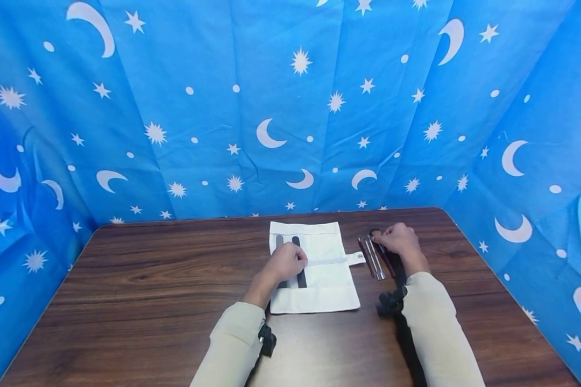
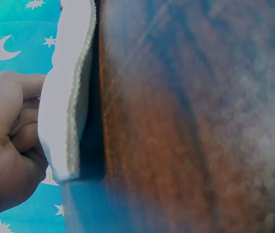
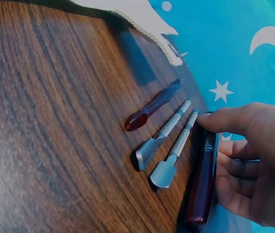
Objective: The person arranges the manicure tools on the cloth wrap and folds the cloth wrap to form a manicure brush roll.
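A white cloth pouch [image 1: 329, 298] lies unfolded on the table. A grey flat file [image 1: 279, 239] and a black flat file [image 1: 302, 279] stand in its pockets. Over them my left hand [image 1: 285, 262] has curled fingers and pinches the pocket's upper edge; its fingertips are hidden behind the cloth in the left wrist view. Right of the pouch, my right hand [image 1: 399, 239] pinches the far end of a tool with a dark red handle [image 3: 200, 194] between thumb and fingers. Beside it lie two metal cuticle pushers [image 3: 163, 174] and a smaller dark red tool [image 3: 137, 120].
A strap with a snap [image 1: 356, 258] sticks out from the pouch's right side toward the tools. The brown wooden table [image 1: 150, 301] ends just beyond the pouch, where a blue curtain [image 1: 213, 145] with moons and stars hangs.
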Tool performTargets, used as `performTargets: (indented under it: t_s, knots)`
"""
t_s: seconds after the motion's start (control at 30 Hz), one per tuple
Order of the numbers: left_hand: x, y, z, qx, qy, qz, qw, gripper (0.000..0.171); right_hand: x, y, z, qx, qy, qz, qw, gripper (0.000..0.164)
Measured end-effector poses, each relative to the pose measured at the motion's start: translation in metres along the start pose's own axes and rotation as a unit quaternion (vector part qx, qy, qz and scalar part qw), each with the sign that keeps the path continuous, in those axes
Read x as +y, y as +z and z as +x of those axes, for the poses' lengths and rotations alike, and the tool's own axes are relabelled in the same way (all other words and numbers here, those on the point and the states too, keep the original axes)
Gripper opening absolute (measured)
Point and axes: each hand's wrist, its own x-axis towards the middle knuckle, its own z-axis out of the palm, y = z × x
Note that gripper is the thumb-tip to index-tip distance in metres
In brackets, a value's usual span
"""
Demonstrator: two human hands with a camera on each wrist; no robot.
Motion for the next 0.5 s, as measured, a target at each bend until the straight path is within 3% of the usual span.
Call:
performTargets:
  t_s: [0.5]
  knots:
    - [-0.0027,0.0009,0.0009,-0.004,-0.003,-0.008,1.0,0.014,0.0031,-0.0004,0.0032,0.027,-0.017,0.001,0.999,0.043]
